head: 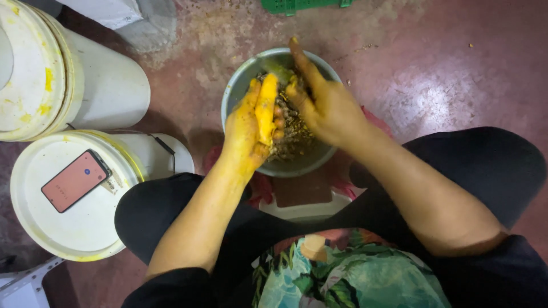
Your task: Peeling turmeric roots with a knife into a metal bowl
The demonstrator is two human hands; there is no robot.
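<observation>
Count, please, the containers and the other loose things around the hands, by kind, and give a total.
Round grey metal bowl of brownish scraps: 1
White plastic buckets with lids, near one and far one: 2
Peeled yellow root piece in the left hand: 1
Flat phone in a pink case on the near lid: 1
Total: 5

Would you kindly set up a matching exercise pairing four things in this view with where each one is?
Things:
1. phone
2. yellow piece
3. metal bowl
4. green crate

Places:
A. on the floor between the person's knees
B. at the top edge of the view
C. on a white bucket lid
D. in the left hand

Pairs: 1-C, 2-D, 3-A, 4-B
</observation>
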